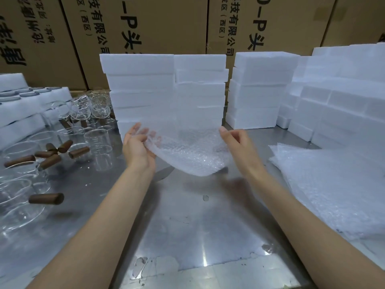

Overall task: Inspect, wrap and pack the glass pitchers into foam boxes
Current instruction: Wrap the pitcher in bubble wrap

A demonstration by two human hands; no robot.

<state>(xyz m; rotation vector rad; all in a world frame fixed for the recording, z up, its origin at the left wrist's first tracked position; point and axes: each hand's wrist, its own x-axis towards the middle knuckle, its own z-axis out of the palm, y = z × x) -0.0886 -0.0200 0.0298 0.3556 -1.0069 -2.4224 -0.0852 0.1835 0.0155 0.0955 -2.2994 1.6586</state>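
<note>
Both my hands hold one clear bubble wrap sheet (187, 147) up above the steel table (187, 226). My left hand (137, 147) grips its left edge and my right hand (237, 142) pinches its right top corner. The sheet sags between them and hangs in front of the foam boxes. Several glass pitchers (98, 151) with brown wooden handles (46, 198) stand and lie at the left of the table. White foam boxes (145, 84) are stacked behind the sheet. No pitcher is in either hand.
More foam box stacks (260, 88) rise at the back right and far right. A pile of bubble wrap sheets (333, 188) lies on the right of the table. Foam trays (16, 105) with glassware sit at the far left. Printed cardboard cartons (156, 24) wall the back.
</note>
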